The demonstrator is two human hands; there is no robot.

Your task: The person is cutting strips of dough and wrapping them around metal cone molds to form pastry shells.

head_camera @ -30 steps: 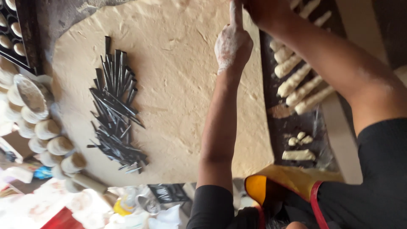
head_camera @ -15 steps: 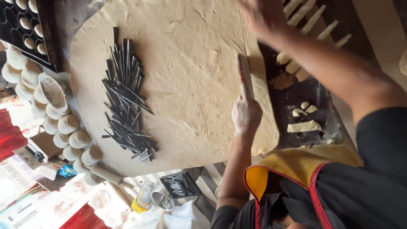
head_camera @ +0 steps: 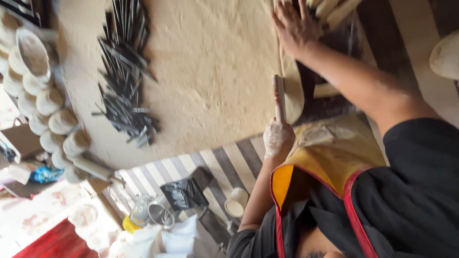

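head view | I see the left hand (head_camera: 278, 137) clenched on a narrow pale tool (head_camera: 278, 98) at the near edge of the dough sheet (head_camera: 210, 81) | right hand (head_camera: 294, 24) flat, fingers spread, pressing that same edge further along | risk – tool drifts toward the pressing fingers, or the sheet drags and tears – metal strips (head_camera: 124, 71) lie well apart

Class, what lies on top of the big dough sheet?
On the dough sheet lies a pile of dark metal strips. One hand presses its edge; the other holds a stick. The surface beneath is hidden.
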